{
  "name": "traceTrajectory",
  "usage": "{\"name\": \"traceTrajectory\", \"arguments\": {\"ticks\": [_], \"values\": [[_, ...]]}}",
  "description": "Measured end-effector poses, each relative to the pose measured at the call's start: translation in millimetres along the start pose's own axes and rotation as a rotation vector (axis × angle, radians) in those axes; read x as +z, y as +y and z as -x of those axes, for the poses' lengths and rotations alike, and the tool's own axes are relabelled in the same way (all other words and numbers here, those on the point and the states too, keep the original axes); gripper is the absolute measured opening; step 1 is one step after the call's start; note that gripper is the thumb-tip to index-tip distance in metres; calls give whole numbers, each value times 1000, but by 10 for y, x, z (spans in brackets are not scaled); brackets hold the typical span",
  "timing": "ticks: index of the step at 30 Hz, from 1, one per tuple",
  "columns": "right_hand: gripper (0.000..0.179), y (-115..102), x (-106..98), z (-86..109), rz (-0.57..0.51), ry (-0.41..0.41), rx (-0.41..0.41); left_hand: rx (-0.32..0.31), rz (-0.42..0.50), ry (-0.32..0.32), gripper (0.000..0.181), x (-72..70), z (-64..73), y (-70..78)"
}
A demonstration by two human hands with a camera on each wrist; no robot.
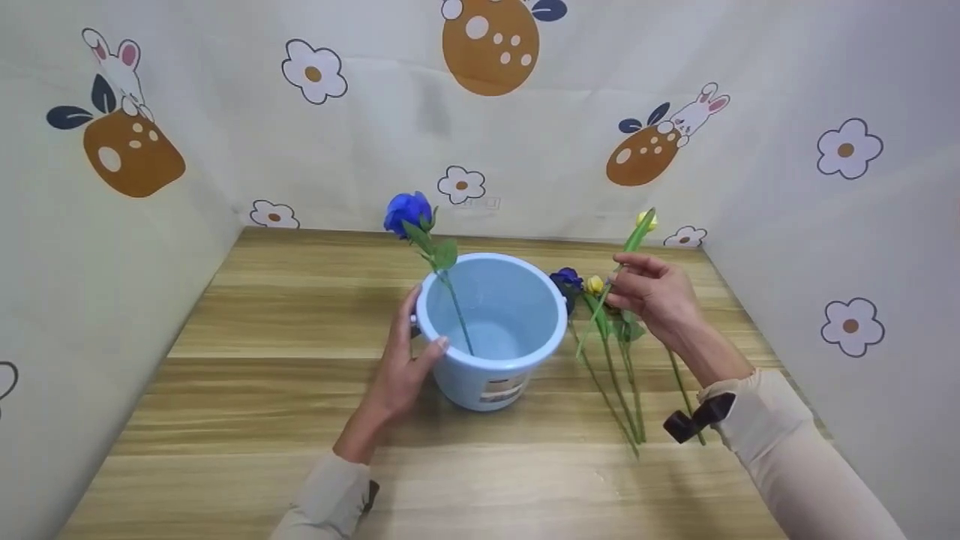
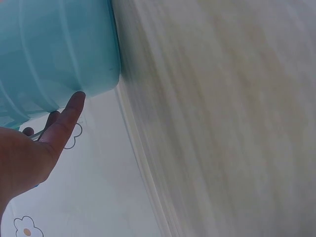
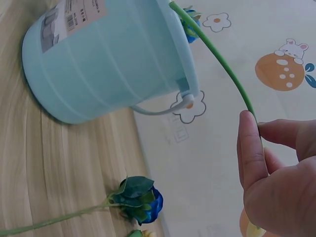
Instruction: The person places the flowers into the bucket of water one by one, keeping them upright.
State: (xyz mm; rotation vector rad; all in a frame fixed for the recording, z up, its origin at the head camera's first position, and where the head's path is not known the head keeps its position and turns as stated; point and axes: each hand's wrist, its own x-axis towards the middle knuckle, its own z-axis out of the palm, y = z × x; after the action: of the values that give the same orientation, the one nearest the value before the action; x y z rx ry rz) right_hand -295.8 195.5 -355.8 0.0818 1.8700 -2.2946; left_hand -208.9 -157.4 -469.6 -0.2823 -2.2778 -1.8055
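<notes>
My left hand (image 1: 401,367) holds the light blue bucket (image 1: 457,379) at its left side, thumb over the rim and fingers along the outer wall. A blue rose (image 1: 409,215) stands in the bucket, leaning left, its bloom above the rim. To the right of the bucket, my right hand (image 1: 660,296) pinches the stem of a yellow tulip (image 1: 637,236) between thumb and fingers. The tulip's bud points up and its stem slants down leftward. In the right wrist view, the green stem (image 3: 222,66) reaches up past the bucket's rim.
Several flowers lie on the wooden table right of the bucket, among them a dark blue rose (image 1: 568,279) and a yellow bloom (image 1: 595,284). One more stem (image 1: 680,382) lies beneath my right forearm. A printed cloth (image 1: 375,135) encloses the table's back and sides.
</notes>
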Motion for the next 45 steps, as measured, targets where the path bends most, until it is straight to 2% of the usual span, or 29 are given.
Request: {"name": "traceTrajectory", "arguments": {"ticks": [11,15,26,33,40,45], "values": [[23,-6,185,-2,-25,18,-56,35,18,5,82,-2,-15,-18],[25,-7,252,-16,-17,35,-46,12,15,-1,83,-6,-10,-1],[33,-17,399,-18,42,50,-38,1,14,2,83,4,-2,4],[34,-16,465,-13,115,56,-41,1,2,5,83,5,-10,4],[37,47,532,-10,133,23,-94,22,29,-2,81,4,-4,3],[40,70,605,-5,206,30,-116,20,26,3,83,6,-1,2]]}}
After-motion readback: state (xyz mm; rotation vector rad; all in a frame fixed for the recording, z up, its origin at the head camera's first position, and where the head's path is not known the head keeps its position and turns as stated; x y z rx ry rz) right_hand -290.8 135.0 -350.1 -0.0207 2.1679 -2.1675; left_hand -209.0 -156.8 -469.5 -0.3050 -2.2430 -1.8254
